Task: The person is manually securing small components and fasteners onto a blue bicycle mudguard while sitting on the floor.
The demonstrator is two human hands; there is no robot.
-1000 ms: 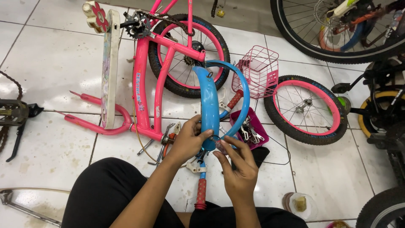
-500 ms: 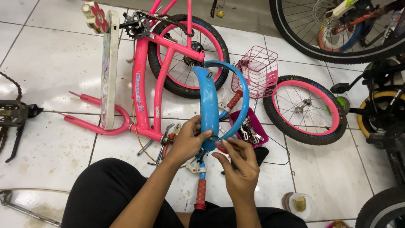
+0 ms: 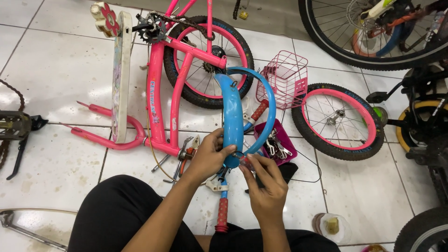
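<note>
A curved blue bicycle mudguard [image 3: 233, 112] is held upright in front of me. My left hand [image 3: 207, 156] grips its lower end from the left. My right hand [image 3: 263, 184] pinches a small part at the same lower end, thumb and fingers closed on it. Behind the mudguard a pink child's bicycle frame [image 3: 161, 93] lies on the white tiled floor, its rear wheel [image 3: 186, 65] still mounted. A loose pink-rimmed wheel [image 3: 338, 121] lies to the right.
A pink wire basket [image 3: 287, 74] and a magenta tray of tools [image 3: 275, 147] sit right of the mudguard. Pliers [image 3: 189, 149] lie by the frame. A red-gripped handlebar [image 3: 222, 214] rests between my knees. Larger bicycles [image 3: 373, 32] crowd the right; a pedal crank [image 3: 16, 128] lies left.
My right hand has shifted slightly at the mudguard's lower end. The mudguard and my left hand stay almost in place.
</note>
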